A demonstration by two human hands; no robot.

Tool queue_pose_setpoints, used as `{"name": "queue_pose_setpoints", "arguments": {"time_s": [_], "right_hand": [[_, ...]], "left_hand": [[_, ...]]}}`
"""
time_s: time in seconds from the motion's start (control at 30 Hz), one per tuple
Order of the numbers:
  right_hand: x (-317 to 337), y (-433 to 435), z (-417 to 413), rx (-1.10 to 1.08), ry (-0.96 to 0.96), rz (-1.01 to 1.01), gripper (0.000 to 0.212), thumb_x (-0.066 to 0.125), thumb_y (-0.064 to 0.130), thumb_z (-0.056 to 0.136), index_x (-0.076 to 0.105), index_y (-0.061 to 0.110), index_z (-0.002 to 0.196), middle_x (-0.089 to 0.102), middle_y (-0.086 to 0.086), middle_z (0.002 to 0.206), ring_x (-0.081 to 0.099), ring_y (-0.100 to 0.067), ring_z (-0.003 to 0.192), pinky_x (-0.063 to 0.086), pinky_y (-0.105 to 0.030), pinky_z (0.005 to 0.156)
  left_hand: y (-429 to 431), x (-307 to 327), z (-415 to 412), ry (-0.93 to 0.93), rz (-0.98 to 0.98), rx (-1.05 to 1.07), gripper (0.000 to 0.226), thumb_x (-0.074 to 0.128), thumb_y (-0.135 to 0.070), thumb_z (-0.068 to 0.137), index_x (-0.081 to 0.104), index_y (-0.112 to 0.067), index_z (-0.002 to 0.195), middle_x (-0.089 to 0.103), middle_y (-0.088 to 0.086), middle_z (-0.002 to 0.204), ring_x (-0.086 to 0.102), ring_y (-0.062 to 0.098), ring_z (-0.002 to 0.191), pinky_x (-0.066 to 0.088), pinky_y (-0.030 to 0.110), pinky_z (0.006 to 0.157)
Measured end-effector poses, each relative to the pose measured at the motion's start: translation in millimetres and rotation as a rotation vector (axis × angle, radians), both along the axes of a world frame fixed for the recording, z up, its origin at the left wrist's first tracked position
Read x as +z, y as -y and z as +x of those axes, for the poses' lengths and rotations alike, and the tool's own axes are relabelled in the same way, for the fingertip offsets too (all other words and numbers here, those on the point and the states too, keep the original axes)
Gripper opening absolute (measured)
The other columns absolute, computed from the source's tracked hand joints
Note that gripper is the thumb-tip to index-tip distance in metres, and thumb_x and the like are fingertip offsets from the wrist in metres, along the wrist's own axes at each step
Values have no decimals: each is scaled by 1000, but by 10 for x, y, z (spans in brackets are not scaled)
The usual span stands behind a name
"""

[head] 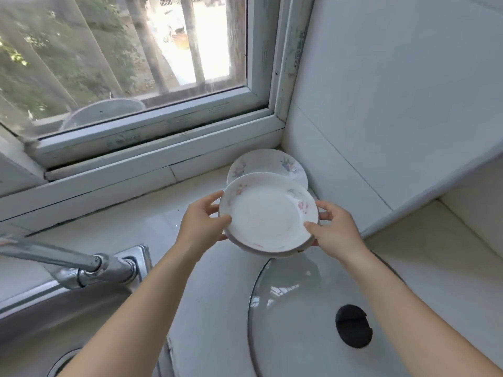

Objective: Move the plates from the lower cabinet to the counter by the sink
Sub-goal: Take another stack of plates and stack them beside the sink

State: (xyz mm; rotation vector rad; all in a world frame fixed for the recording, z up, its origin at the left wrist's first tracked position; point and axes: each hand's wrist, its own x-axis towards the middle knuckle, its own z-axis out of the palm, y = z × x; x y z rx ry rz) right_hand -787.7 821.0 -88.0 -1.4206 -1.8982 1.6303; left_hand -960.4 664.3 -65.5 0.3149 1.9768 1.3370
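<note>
I hold a small stack of white plates with faint flower prints (268,216) above the pale counter (206,281). My left hand (202,223) grips the stack's left rim and my right hand (330,227) grips its right rim. The edge of a second plate shows under the top one. Another flowered plate (268,161) lies on the counter in the far corner, just behind the held stack, next to the window sill and the tiled wall.
A glass pot lid with a black knob (351,325) lies on the counter under my right forearm. The steel sink (54,317) and its tap (89,268) are at the left. A window (130,63) runs along the back; a white wall (394,104) closes the right.
</note>
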Motion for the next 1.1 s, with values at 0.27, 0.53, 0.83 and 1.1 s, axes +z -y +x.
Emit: {"name": "queue_pose_setpoints", "arguments": {"time_s": [0.27, 0.53, 0.83, 1.1], "right_hand": [[-281, -334, -206, 17, 25, 14, 47, 63, 3, 79, 56, 20, 123, 58, 7, 100, 60, -23, 104, 52, -49, 88], [-421, -489, -279, 16, 25, 20, 44, 65, 7, 77, 61, 23, 117, 64, 1, 110, 59, -19, 108, 51, -50, 89], [-479, -591, -368, 4, 16, 9, 43, 68, 16, 74, 61, 25, 116, 63, 1, 115, 57, -18, 112, 51, -50, 89], [-478, -592, -421, 28, 46, 114, 42, 65, 15, 80, 57, 25, 120, 59, 4, 113, 51, -11, 111, 48, -45, 94]], "left_hand": [[-280, -278, -182, 2, -23, 13, 60, 56, 4, 77, 54, -28, 127, 63, 2, 112, 62, 7, 91, 56, 21, 55], [-385, -413, -239, -28, -12, 31, 57, 57, 2, 80, 53, -28, 128, 63, 2, 111, 61, 3, 91, 57, 21, 57], [-464, -516, -307, -100, -28, 65, 47, 63, -14, 82, 56, -28, 126, 58, -4, 123, 65, 11, 93, 59, 32, 72], [-530, -524, -343, -193, -72, 30, 44, 65, -23, 84, 55, -29, 126, 59, -7, 124, 65, 10, 90, 58, 42, 76]]}}
